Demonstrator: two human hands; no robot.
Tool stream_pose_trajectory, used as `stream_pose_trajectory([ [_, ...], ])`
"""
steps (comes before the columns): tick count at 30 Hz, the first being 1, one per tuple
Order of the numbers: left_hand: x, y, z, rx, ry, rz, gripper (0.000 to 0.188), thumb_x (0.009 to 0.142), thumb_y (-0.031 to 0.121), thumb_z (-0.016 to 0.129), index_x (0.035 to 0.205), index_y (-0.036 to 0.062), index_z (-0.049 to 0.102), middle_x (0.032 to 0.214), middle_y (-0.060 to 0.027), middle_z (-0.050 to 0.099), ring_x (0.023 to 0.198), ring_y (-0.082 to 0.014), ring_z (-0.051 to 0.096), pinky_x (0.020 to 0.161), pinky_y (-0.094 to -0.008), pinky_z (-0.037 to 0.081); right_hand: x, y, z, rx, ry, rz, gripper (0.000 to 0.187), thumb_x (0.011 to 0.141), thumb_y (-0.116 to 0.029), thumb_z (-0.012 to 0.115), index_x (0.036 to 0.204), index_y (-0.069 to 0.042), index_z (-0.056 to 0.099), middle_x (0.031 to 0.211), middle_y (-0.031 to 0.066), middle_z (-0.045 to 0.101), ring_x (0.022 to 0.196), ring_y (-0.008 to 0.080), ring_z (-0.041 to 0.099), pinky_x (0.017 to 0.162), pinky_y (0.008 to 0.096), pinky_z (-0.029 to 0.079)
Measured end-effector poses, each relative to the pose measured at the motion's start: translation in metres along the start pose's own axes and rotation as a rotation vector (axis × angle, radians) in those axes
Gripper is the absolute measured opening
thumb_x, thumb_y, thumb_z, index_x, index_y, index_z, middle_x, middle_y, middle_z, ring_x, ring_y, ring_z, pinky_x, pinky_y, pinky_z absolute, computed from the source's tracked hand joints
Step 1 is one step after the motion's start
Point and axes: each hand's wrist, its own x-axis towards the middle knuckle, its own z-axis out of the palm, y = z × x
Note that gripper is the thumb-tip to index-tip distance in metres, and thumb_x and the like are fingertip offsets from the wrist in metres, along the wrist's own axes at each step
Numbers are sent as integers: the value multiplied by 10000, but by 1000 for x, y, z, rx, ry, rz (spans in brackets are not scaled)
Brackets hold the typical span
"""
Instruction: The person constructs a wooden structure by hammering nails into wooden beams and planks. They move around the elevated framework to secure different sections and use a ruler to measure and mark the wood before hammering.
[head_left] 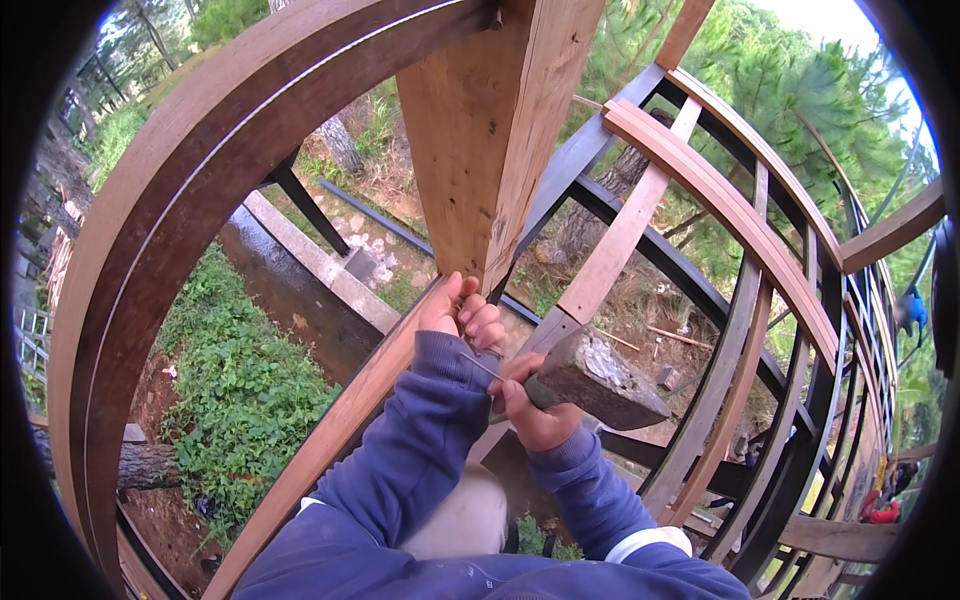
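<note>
My right hand [538, 412] is wrapped round a hammer [605, 382], close beneath its heavy, worn, blocky grey head. The head points right, and most of the handle is hidden by my fingers. Just left of it, my left hand [468, 312] is closed, with its fingers curled against the lower end of a thick wooden post [470, 170]. What those fingers pinch is hidden. A thin metal rod [482, 367] crosses between my left cuff and my right fingers; I cannot tell which hand holds it.
A curved wooden beam [130, 290] with a white string along it arches at left. A straight timber [330, 440] runs beside my left arm. Curved slats and dark metal beams [655, 255] form an open lattice at right. Plants [240, 360] and a ditch [300, 305] lie far below.
</note>
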Motion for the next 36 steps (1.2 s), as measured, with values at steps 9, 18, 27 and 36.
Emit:
stream_pose_trajectory([
  [9,-15,2,6,941,-256,-206,215,917,242,497,859,41,544,536,60,310,440,-40,290,393,-202,224,8,-26,-37,26,181,199,18,761,37,492,769,24,500,678,91,547,521,133,533,500,251,454],
  [18,-31,20,9,1435,-483,-184,199,850,241,614,883,51,658,628,64,501,514,-13,395,452,-174,301,38,-56,-44,-212,-11,297,27,735,-7,566,713,6,555,604,32,544,511,93,529,469,229,436],
  [27,-31,59,58,1493,-597,-87,138,803,131,661,872,13,639,753,4,603,627,-38,502,562,-194,403,78,-90,-18,-531,-120,-73,140,677,-12,620,811,-14,582,722,21,562,667,102,512,609,271,439],
  [36,-23,101,100,1283,-568,-53,102,817,161,570,828,61,556,573,35,462,476,-32,412,396,-189,319,84,-108,-12,-721,44,-256,256,659,-28,661,901,0,581,729,87,562,632,188,547,599,282,453],
])
